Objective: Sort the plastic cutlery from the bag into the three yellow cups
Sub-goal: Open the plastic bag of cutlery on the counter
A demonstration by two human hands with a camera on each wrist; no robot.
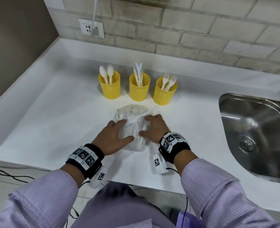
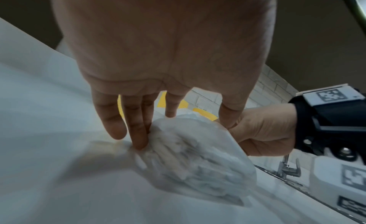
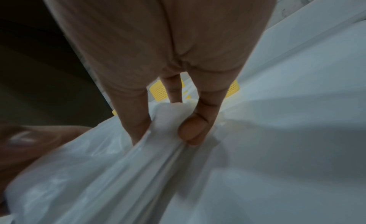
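Note:
A clear plastic bag [image 1: 131, 112] of white cutlery lies on the white counter [image 1: 53, 116], just in front of three yellow mesh cups. The left cup [image 1: 109, 89] holds spoons [image 1: 106, 73], the middle cup [image 1: 139, 91] knives [image 1: 138, 71], the right cup [image 1: 163, 94] forks [image 1: 168, 79]. My left hand [image 1: 120, 134] grips the bag's left side, thumb across its near face. My right hand [image 1: 145, 125] pinches bunched plastic at the bag's right side; in the right wrist view its thumb and finger [image 3: 164, 130] squeeze a fold of the bag [image 3: 118, 172]. The left wrist view shows the bag [image 2: 198, 161] held between both hands.
A steel sink [image 1: 251, 129] is set into the counter at the right. A wall socket [image 1: 91, 27] with a plugged-in cable sits on the brick wall behind. A raised ledge [image 1: 20, 89] borders the counter on the left; the front edge runs just below my wrists.

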